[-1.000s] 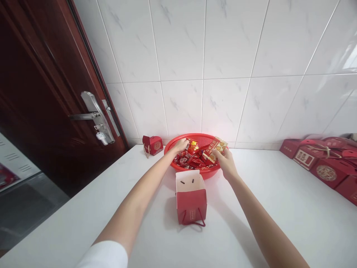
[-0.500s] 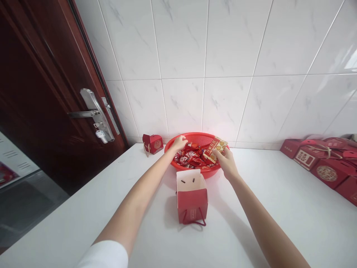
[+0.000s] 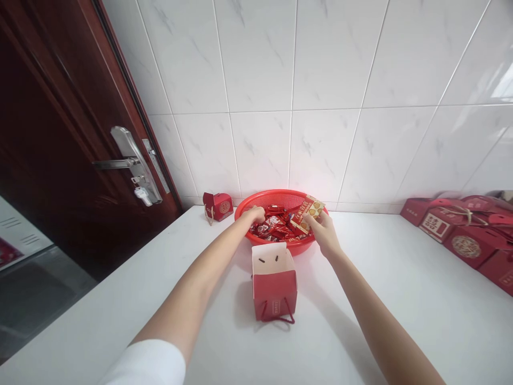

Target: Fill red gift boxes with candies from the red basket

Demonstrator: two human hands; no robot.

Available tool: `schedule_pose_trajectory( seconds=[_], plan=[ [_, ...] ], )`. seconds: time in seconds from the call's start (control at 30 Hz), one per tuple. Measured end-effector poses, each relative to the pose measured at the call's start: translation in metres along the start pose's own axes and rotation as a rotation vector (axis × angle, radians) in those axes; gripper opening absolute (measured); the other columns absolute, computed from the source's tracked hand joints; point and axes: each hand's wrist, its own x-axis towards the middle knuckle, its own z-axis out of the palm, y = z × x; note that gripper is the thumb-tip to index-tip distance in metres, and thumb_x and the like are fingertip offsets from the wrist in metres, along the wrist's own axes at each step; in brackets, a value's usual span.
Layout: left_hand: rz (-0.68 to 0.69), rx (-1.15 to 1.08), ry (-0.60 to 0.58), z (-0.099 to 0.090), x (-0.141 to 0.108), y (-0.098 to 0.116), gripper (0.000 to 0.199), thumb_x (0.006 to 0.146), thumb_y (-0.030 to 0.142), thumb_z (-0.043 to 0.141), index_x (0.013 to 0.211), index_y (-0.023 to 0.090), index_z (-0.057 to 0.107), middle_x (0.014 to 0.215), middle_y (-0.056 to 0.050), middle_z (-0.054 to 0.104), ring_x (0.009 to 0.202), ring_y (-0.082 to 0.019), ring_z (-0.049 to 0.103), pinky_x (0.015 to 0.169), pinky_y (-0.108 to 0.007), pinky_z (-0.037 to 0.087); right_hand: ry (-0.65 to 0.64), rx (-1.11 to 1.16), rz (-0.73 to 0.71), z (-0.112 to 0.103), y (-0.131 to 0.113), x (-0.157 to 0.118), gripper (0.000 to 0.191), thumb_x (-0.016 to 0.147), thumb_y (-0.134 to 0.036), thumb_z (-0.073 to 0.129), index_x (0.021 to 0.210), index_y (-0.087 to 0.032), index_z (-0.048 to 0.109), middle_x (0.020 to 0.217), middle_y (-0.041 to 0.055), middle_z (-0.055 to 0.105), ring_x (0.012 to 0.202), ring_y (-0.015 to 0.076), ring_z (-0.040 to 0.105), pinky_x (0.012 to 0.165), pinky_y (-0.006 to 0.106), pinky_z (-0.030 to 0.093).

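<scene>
A red plastic basket (image 3: 301,249) full of red-wrapped candies (image 3: 276,224) stands against the wall. Inside its left side, my left hand (image 3: 255,214) reaches down among the candies with fingers curled; whatever is in them is hidden. My right hand (image 3: 324,229) pinches a gold and red snack packet (image 3: 308,214) between thumb and fingers, over the basket's right side. Just in front of the basket, an open red gift box (image 3: 275,294) stands upright, its pale inner flap raised and a red cord handle hanging at the front.
A smaller red gift box (image 3: 218,206) with a cord handle sits left of the basket. Several red gift boxes (image 3: 467,246) are grouped at the right along the wall. The white table (image 3: 168,278) ends at the left, near a dark wooden door (image 3: 80,123) with keys in its lock.
My left hand has dropped lower into the basket, with its fingers now turned down among the candies. My right hand stays with the packet. The view has shifted slightly.
</scene>
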Motion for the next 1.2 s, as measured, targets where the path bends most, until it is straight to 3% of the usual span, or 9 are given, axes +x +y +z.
schedule_pose_trajectory(
  seconds=[0.27, 0.5, 0.57, 0.67, 0.73, 1.0, 1.2],
  plan=[
    [0.025, 0.039, -0.133, -0.004, 0.019, 0.006, 0.037, 0.095, 0.035, 0.064, 0.128, 0.018, 0.060, 0.128, -0.010, 0.061, 0.109, -0.024, 0.064, 0.091, -0.044, 0.056, -0.004, -0.080, -0.003, 0.001, -0.001, -0.002, 0.030, 0.069, -0.047, 0.077, 0.082, -0.024, 0.063, 0.080, 0.0025, 0.072, 0.077, 0.0237, 0.067, 0.070, 0.037, 0.055],
    [0.136, -0.052, -0.103, 0.000, 0.024, -0.003, 0.029, 0.097, 0.035, 0.062, 0.120, 0.017, 0.063, 0.120, -0.009, 0.065, 0.103, -0.022, 0.066, 0.087, -0.040, 0.058, -0.034, -0.049, 0.008, 0.002, 0.000, -0.001, 0.035, 0.067, -0.048, 0.077, 0.087, -0.024, 0.063, 0.085, 0.0026, 0.074, 0.080, 0.0248, 0.069, 0.071, 0.038, 0.056],
    [0.167, -0.100, -0.087, 0.000, 0.022, -0.005, 0.021, 0.087, 0.030, 0.074, 0.101, 0.016, 0.070, 0.100, -0.006, 0.070, 0.090, -0.020, 0.068, 0.079, -0.034, 0.057, -0.030, -0.047, 0.008, 0.002, 0.000, -0.001, 0.035, 0.067, -0.047, 0.077, 0.087, -0.023, 0.063, 0.085, 0.0025, 0.074, 0.080, 0.0243, 0.069, 0.071, 0.037, 0.056],
    [0.226, -0.209, -0.054, -0.003, 0.015, -0.005, 0.022, 0.057, 0.014, 0.087, 0.069, 0.018, 0.070, 0.065, 0.001, 0.066, 0.070, -0.018, 0.066, 0.065, -0.027, 0.052, -0.029, -0.039, -0.001, 0.002, 0.000, -0.001, 0.033, 0.067, -0.046, 0.077, 0.085, -0.023, 0.063, 0.083, 0.0020, 0.073, 0.077, 0.0228, 0.068, 0.069, 0.035, 0.055],
    [0.287, -0.312, -0.026, -0.005, 0.009, -0.002, 0.023, 0.050, 0.012, 0.086, 0.063, 0.019, 0.069, 0.059, 0.003, 0.064, 0.064, -0.017, 0.064, 0.060, -0.025, 0.049, -0.026, -0.044, 0.006, 0.002, -0.001, -0.001, 0.031, 0.067, -0.046, 0.076, 0.083, -0.023, 0.063, 0.080, 0.0018, 0.073, 0.075, 0.0221, 0.067, 0.066, 0.034, 0.055],
    [0.521, -0.767, 0.078, -0.016, -0.024, 0.014, 0.029, 0.066, 0.028, 0.081, 0.092, 0.017, 0.074, 0.092, -0.005, 0.076, 0.085, -0.017, 0.068, 0.077, -0.028, 0.052, -0.013, -0.022, 0.030, 0.000, -0.005, -0.002, 0.033, 0.068, -0.047, 0.076, 0.088, -0.022, 0.066, 0.087, 0.0035, 0.076, 0.081, 0.0243, 0.071, 0.071, 0.036, 0.057],
    [0.563, -0.996, 0.027, -0.010, -0.048, 0.017, 0.041, 0.061, 0.036, 0.089, 0.093, 0.015, 0.073, 0.097, -0.007, 0.075, 0.092, -0.020, 0.069, 0.082, -0.031, 0.052, 0.012, 0.014, 0.034, 0.000, -0.003, 0.000, 0.036, 0.067, -0.047, 0.077, 0.090, -0.022, 0.067, 0.090, 0.0045, 0.076, 0.086, 0.0267, 0.071, 0.078, 0.040, 0.057]
  ],
)
